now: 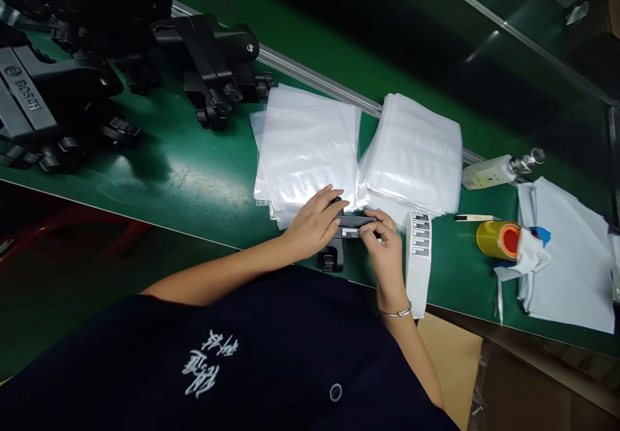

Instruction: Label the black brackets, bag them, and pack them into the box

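Black plastic makes up the part (pixel 356 221) between the two hands, a small pale label (pixel 349 232) on its near face; the left hand (pixel 314 225) lies over its left end with fingers extended, while the right hand (pixel 385 245) has thumb and forefinger bent close at its right end, and I cannot tell whether either truly grips it. Just beyond the hands lie two piles of clear bags, one ahead of the left (pixel 310 147) and one ahead of the right (pixel 416 153), and a label strip (pixel 418 269) runs just beside the right wrist.
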Action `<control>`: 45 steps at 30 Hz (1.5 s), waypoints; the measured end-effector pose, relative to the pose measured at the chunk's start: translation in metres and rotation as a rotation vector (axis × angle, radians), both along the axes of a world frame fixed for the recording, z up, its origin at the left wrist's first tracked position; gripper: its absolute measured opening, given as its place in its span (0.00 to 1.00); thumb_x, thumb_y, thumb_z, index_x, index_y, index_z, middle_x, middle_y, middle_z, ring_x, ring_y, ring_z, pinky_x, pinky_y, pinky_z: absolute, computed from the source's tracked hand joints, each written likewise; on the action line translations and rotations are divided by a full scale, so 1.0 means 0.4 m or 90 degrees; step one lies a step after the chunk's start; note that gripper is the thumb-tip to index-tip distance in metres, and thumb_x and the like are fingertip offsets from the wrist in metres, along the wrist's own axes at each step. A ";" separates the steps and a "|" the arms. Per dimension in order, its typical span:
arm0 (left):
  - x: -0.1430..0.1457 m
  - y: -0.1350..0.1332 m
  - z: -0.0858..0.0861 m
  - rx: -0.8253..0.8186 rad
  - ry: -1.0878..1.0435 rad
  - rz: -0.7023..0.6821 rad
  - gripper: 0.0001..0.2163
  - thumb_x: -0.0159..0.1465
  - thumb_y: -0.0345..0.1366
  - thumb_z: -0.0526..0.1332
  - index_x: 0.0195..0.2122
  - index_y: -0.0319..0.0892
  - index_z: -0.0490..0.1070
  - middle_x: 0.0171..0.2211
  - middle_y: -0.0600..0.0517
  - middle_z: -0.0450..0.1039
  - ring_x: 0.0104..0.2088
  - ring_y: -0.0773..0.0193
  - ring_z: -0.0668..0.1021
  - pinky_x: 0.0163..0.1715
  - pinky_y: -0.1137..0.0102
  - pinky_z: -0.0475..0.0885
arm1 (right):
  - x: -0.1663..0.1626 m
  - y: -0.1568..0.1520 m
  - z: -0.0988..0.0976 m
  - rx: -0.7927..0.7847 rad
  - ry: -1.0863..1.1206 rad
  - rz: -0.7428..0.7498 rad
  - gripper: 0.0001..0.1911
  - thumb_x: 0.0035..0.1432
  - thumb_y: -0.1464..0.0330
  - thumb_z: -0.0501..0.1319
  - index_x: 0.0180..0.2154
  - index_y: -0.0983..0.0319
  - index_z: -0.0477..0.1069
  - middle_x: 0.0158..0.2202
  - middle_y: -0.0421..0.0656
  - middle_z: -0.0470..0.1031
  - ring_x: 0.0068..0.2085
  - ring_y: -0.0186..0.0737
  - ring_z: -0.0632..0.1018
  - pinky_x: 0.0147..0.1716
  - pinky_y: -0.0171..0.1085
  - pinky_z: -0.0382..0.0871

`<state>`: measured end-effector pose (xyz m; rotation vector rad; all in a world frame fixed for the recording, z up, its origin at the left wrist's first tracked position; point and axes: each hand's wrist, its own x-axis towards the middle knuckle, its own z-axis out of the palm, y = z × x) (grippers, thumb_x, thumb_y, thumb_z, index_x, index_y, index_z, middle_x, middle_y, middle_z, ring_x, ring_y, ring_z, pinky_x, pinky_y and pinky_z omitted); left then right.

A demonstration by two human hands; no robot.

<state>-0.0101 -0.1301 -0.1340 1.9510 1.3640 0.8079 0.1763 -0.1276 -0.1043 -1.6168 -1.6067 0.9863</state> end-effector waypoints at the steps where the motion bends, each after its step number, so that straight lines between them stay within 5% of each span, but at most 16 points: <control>1: 0.000 0.000 0.000 0.002 0.001 0.001 0.18 0.68 0.32 0.48 0.58 0.42 0.63 0.63 0.42 0.58 0.68 0.48 0.55 0.65 0.47 0.59 | 0.000 0.000 0.000 -0.001 -0.002 0.000 0.10 0.55 0.65 0.61 0.23 0.58 0.71 0.48 0.44 0.75 0.55 0.49 0.69 0.58 0.52 0.58; 17: 0.002 0.000 0.004 0.008 0.016 0.004 0.18 0.68 0.32 0.48 0.58 0.40 0.63 0.63 0.40 0.59 0.68 0.48 0.56 0.65 0.49 0.59 | -0.002 0.002 0.010 -0.009 -0.017 0.007 0.10 0.55 0.66 0.61 0.23 0.59 0.71 0.47 0.46 0.74 0.53 0.50 0.71 0.56 0.51 0.60; 21: -0.010 -0.007 0.006 0.152 0.019 0.035 0.17 0.69 0.32 0.50 0.58 0.38 0.63 0.60 0.38 0.64 0.65 0.49 0.63 0.60 0.53 0.65 | -0.013 0.001 0.018 -0.010 -0.030 0.016 0.10 0.55 0.65 0.61 0.23 0.60 0.70 0.46 0.47 0.74 0.52 0.50 0.72 0.55 0.51 0.62; 24: -0.033 -0.010 0.007 0.354 0.064 -0.058 0.11 0.67 0.32 0.55 0.50 0.41 0.70 0.49 0.45 0.76 0.54 0.54 0.74 0.50 0.60 0.71 | -0.013 -0.002 0.021 0.007 -0.055 0.031 0.10 0.56 0.65 0.61 0.23 0.60 0.70 0.46 0.48 0.74 0.52 0.50 0.74 0.54 0.52 0.64; 27: -0.060 0.000 0.012 0.441 0.143 -0.171 0.09 0.67 0.35 0.58 0.45 0.44 0.74 0.43 0.50 0.80 0.46 0.58 0.78 0.42 0.63 0.70 | 0.022 0.001 0.026 0.018 -0.064 0.084 0.09 0.58 0.64 0.61 0.27 0.59 0.73 0.49 0.47 0.75 0.54 0.49 0.74 0.56 0.52 0.65; 29: -0.076 0.019 0.022 0.453 0.176 -0.230 0.10 0.68 0.37 0.57 0.47 0.44 0.75 0.45 0.50 0.80 0.46 0.59 0.78 0.40 0.63 0.68 | 0.063 0.009 0.031 0.010 -0.041 0.146 0.07 0.60 0.63 0.62 0.37 0.57 0.77 0.54 0.46 0.74 0.57 0.48 0.73 0.58 0.52 0.64; 33: -0.089 0.073 0.055 0.416 0.220 -0.379 0.13 0.70 0.40 0.53 0.49 0.46 0.74 0.43 0.51 0.80 0.43 0.60 0.78 0.37 0.64 0.64 | 0.128 0.023 0.033 0.019 -0.058 0.266 0.22 0.60 0.62 0.64 0.56 0.51 0.70 0.60 0.43 0.71 0.62 0.45 0.69 0.63 0.52 0.62; 38: -0.062 0.118 0.085 0.373 0.243 -0.466 0.12 0.69 0.42 0.54 0.46 0.48 0.75 0.37 0.51 0.79 0.37 0.61 0.76 0.36 0.65 0.62 | 0.127 0.023 0.011 0.086 -0.100 0.278 0.20 0.62 0.63 0.62 0.56 0.52 0.71 0.58 0.44 0.73 0.60 0.45 0.72 0.61 0.52 0.65; 45: -0.013 0.083 0.080 0.377 0.277 -0.451 0.14 0.69 0.40 0.53 0.48 0.43 0.74 0.36 0.49 0.78 0.37 0.61 0.75 0.36 0.64 0.63 | 0.130 0.022 0.002 0.121 -0.133 0.288 0.20 0.64 0.62 0.60 0.57 0.52 0.69 0.56 0.45 0.74 0.58 0.47 0.73 0.59 0.53 0.67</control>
